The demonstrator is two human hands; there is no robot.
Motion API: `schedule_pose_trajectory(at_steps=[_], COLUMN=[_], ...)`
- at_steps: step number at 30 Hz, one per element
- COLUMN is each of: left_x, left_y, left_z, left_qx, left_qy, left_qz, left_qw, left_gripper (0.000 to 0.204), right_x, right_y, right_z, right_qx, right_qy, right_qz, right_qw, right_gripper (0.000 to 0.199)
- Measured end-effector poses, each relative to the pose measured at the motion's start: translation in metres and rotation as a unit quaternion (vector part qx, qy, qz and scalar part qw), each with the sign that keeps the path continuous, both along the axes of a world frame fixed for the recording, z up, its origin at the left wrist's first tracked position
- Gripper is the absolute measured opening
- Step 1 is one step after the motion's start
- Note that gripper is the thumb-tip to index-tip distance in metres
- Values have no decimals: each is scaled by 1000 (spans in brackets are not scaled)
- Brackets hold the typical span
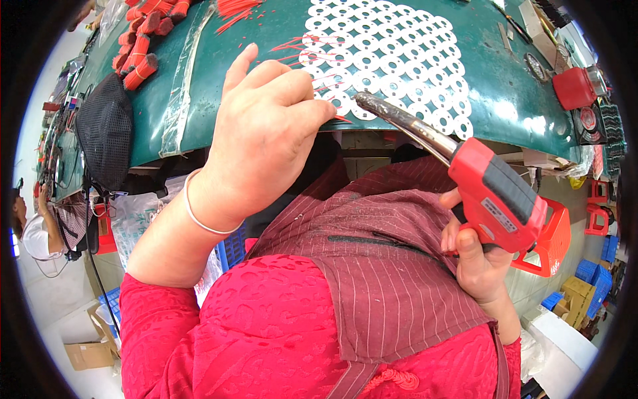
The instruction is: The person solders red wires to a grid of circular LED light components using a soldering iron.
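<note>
My right hand (482, 263) is wrapped round the grip of a red and black soldering gun (498, 193). Its long metal barrel points up and left, and the dark tip is over the near edge of the white ring-shaped discs (405, 63). My left hand (276, 113) is closed in a pinch at the left edge of these discs, with its little finger side raised. A thin red wire (342, 120) sticks out from its fingertips. Several more red wires (286, 46) lie across the discs at the left. The discs lie in close rows on the green tabletop.
Bundles of red wires (138, 56) lie at the far left of the green table (219, 100), near a black mesh cover (105, 130). At the right are a red container (575, 88) and a solder reel (535, 68). A red stool (555, 239) stands below. Another person (43, 229) is at far left.
</note>
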State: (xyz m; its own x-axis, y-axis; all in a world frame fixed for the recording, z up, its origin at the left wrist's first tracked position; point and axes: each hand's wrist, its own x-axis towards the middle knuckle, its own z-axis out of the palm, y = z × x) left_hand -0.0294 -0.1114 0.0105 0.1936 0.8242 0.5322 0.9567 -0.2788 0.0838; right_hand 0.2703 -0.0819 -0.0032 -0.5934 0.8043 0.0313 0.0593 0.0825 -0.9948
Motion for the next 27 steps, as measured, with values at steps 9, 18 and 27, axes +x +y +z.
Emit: schedule_pose_trajectory(at_steps=[9, 18, 27], left_x=[-5, -7, -10], left_y=[-1, 0, 0], left_z=[-1, -2, -2], left_qx=[3, 6, -7], left_qy=[-9, 60, 49], left_qz=[-7, -5, -14], left_qw=[1000, 998, 999], left_gripper=[14, 18, 18], right_x=[-5, -13, -16], right_y=[2, 4, 4], right_z=[0, -5, -6], right_qx=[-7, -4, 6], right_qy=[16, 76, 35], right_qz=[-4, 5, 25], right_qw=[1000, 997, 999], right_gripper=[54, 42, 52])
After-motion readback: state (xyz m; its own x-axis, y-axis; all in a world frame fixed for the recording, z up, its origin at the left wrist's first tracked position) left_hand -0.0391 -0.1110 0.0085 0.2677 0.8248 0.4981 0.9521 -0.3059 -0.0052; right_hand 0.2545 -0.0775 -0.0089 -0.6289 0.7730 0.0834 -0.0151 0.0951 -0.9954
